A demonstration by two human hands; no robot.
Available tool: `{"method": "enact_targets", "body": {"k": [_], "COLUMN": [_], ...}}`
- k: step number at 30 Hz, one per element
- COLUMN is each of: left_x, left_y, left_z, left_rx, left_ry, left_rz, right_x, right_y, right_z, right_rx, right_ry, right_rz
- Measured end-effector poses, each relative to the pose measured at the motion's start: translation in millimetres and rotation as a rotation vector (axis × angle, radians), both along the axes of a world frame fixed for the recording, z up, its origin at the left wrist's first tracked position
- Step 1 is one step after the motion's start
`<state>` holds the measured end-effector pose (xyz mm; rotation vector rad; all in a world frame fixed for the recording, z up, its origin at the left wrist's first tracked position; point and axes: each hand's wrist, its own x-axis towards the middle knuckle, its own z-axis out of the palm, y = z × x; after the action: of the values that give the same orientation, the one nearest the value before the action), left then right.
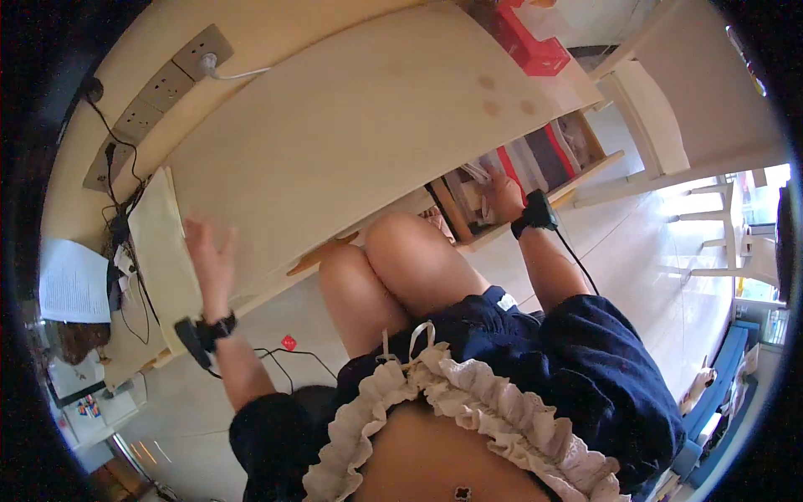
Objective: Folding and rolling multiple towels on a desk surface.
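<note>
My left hand (213,257), slightly blurred, hovers over the left part of the pale table (351,132) with fingers apart and nothing in it. My right hand (505,194) reaches into an open wooden drawer (586,177) under the table's edge. Its fingertips are at a thin white bundle (477,172), perhaps paper or cord; whether they grip it is hard to tell. Inside the drawer, to the right of that hand, lies striped fabric (544,154) in red, grey and white. A black device is strapped to each wrist.
A red box (547,55) stands at the table's far right. Wall sockets (164,86) hold a white plug (209,61); black cables (118,219) tangle at the left. A printed sheet (74,281) lies there too. A white chair (652,119) stands right of the table.
</note>
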<state>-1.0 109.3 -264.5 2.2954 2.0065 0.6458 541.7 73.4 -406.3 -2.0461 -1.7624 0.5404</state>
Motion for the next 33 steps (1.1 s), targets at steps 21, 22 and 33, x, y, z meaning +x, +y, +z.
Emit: {"method": "enact_targets", "body": {"k": [21,22,33], "left_x": [122,132,163], "left_y": [-91,-91,-77], "left_z": [-13,-1,28], "left_rx": [0.138,0.157,0.028], "left_ry": [-0.092,-0.091,-0.85], "left_rz": [-0.013,-0.003,-0.194], "right_x": [142,165,-5], "right_y": [-15,-4,50], "right_z": [71,63,338], "right_rx": [0.276,0.349,0.474], "right_ry": [0.906,0.94,1.294], "right_rz": [-0.422,-0.504,-0.014]}}
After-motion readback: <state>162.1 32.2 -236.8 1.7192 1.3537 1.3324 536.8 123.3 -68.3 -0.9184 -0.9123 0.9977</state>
